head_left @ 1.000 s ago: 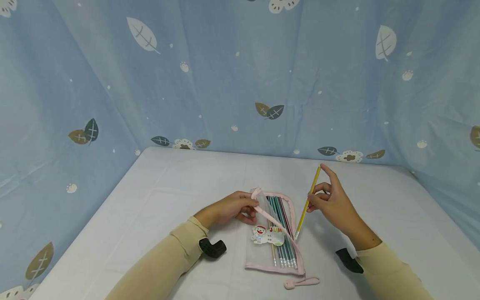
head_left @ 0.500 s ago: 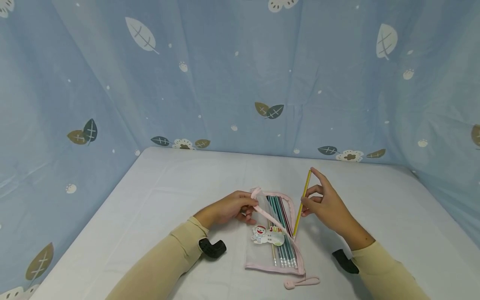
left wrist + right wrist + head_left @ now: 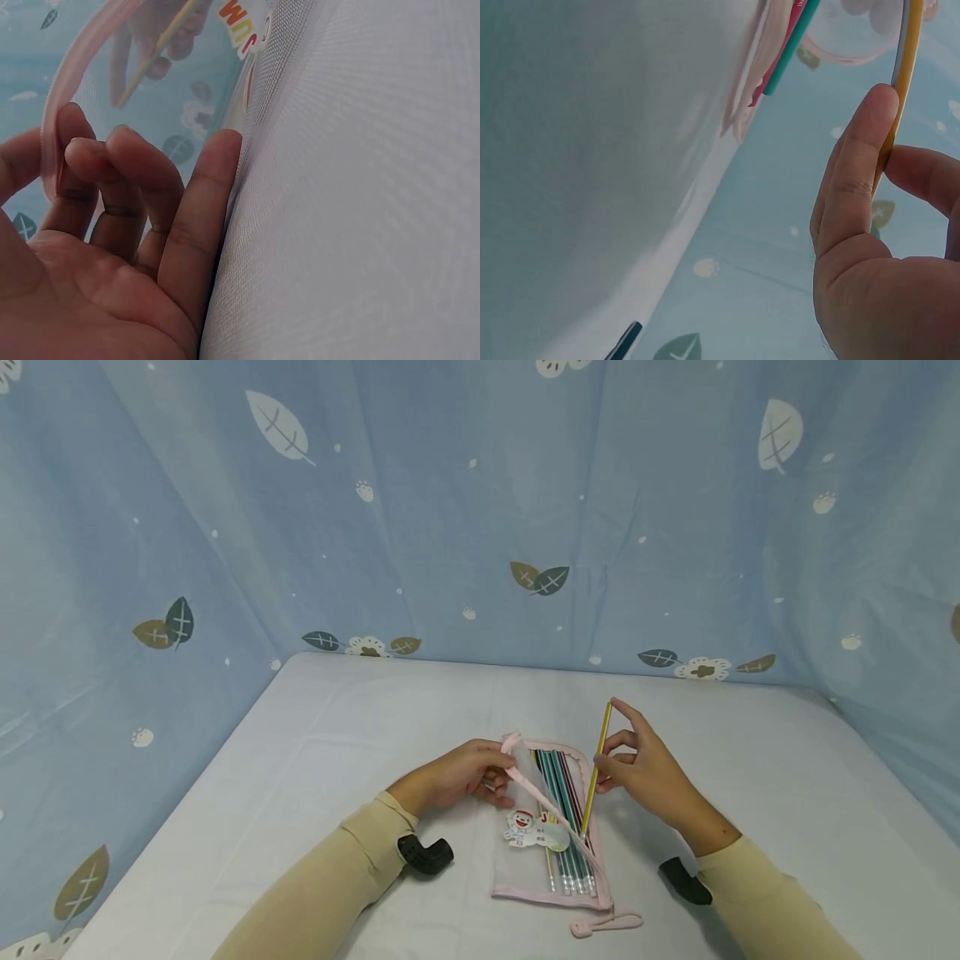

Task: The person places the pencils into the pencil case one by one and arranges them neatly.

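A see-through mesh pencil case (image 3: 516,872) with pink edging lies on the white table, its upper flap raised. My left hand (image 3: 467,772) pinches the pink edge (image 3: 54,142) of that flap between thumb and fingers. Several pencils (image 3: 553,770), mostly teal, lie side by side inside the case. Between thumb and fingers my right hand (image 3: 651,778) pinches a yellow pencil (image 3: 590,806), index fingertip at its top end. The pencil leans upright, its lower end at the case's opening, over the pencils. In the right wrist view the yellow pencil (image 3: 907,60) rises from the fingertips.
A pink zip pull (image 3: 606,924) hangs off the case's near corner onto the white table (image 3: 375,718). Blue curtain (image 3: 480,510) with leaf prints stands behind and at the sides. Black wrist mounts (image 3: 426,855) sit at both sleeves.
My right hand has moved left with the yellow pencil, bringing its lower end from beside the case to over its opening. The left hand keeps its hold on the flap.
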`<control>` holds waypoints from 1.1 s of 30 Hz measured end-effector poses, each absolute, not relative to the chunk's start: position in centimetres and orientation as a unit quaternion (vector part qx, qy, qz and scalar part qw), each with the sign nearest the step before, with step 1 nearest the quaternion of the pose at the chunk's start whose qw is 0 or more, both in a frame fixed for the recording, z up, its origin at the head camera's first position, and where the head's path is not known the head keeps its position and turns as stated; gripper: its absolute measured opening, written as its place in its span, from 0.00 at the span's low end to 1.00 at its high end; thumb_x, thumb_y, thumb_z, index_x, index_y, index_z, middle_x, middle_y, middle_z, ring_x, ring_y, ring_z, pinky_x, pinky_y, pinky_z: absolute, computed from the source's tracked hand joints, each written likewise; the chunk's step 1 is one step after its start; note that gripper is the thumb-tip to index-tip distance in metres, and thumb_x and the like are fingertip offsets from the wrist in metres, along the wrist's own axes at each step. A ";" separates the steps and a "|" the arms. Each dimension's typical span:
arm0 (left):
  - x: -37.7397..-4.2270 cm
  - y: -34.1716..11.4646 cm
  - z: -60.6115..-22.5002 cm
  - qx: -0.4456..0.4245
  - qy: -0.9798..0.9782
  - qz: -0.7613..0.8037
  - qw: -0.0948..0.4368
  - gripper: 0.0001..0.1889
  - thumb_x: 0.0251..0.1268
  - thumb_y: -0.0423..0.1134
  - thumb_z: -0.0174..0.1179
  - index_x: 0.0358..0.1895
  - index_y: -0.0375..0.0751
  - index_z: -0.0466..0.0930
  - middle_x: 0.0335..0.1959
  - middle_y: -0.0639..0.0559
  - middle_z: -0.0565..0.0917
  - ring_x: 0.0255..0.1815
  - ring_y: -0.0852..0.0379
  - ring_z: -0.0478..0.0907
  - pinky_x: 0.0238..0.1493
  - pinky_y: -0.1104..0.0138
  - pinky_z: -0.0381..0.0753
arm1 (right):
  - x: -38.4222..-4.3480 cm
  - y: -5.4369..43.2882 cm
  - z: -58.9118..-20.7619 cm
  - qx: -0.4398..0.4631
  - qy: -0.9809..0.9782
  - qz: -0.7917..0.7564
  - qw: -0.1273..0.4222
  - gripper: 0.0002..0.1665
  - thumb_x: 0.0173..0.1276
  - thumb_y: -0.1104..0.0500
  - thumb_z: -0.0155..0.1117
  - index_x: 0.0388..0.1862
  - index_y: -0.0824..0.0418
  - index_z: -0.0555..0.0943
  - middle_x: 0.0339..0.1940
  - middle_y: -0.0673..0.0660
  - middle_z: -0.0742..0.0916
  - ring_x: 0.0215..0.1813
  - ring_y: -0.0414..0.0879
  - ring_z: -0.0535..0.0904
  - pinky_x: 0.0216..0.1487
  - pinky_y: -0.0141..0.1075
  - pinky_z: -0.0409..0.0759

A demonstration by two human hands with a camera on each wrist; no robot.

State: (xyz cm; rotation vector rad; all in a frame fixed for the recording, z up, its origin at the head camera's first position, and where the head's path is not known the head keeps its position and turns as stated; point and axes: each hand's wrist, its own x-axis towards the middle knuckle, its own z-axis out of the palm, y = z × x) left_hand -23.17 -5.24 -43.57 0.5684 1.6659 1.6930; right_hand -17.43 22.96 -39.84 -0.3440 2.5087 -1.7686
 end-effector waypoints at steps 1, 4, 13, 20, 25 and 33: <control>-23.2 -5.3 -43.6 0.220 0.639 0.652 0.344 0.10 0.75 0.38 0.49 0.32 0.42 0.75 0.21 0.55 0.73 0.24 0.60 0.75 0.50 0.54 0.88 | -17.5 23.0 -39.9 -0.110 0.812 -0.573 0.027 0.55 0.70 0.69 0.61 0.83 0.48 0.39 0.44 0.67 0.77 0.31 0.51 0.87 0.36 0.42 0.89; -23.3 -5.4 -43.7 0.221 0.635 0.655 0.346 0.10 0.74 0.38 0.49 0.32 0.42 0.75 0.21 0.54 0.74 0.25 0.60 0.75 0.51 0.54 0.88 | -17.8 23.0 -39.9 -0.105 0.813 -0.572 0.023 0.56 0.70 0.69 0.61 0.83 0.49 0.38 0.45 0.67 0.77 0.32 0.50 0.87 0.36 0.42 0.90; -23.3 -5.8 -43.7 0.218 0.621 0.666 0.352 0.08 0.73 0.37 0.50 0.34 0.43 0.77 0.24 0.54 0.77 0.28 0.61 0.78 0.52 0.52 0.87 | -18.7 22.3 -40.1 -0.109 0.814 -0.571 0.028 0.56 0.71 0.69 0.60 0.83 0.47 0.37 0.45 0.67 0.76 0.36 0.51 0.88 0.37 0.43 0.90; -23.3 -5.8 -43.6 0.220 0.620 0.664 0.355 0.10 0.75 0.38 0.49 0.34 0.45 0.78 0.25 0.55 0.80 0.32 0.59 0.84 0.53 0.52 0.87 | -19.5 21.5 -40.4 -0.112 0.829 -0.545 0.065 0.55 0.69 0.69 0.63 0.83 0.50 0.42 0.45 0.67 0.77 0.36 0.53 0.87 0.35 0.44 0.90; -23.2 -5.6 -43.6 0.233 0.619 0.662 0.353 0.10 0.75 0.38 0.49 0.35 0.44 0.78 0.27 0.54 0.81 0.33 0.58 0.84 0.52 0.52 0.87 | -19.7 21.3 -40.6 -0.119 0.825 -0.544 0.098 0.54 0.68 0.69 0.64 0.82 0.53 0.44 0.44 0.67 0.77 0.36 0.54 0.87 0.34 0.45 0.90; -23.2 -5.5 -43.7 0.229 0.617 0.663 0.355 0.09 0.75 0.37 0.49 0.37 0.44 0.78 0.27 0.54 0.80 0.33 0.58 0.84 0.51 0.53 0.87 | -19.9 21.2 -40.7 -0.140 0.833 -0.524 0.108 0.48 0.69 0.66 0.63 0.80 0.59 0.48 0.42 0.67 0.81 0.35 0.53 0.86 0.34 0.44 0.89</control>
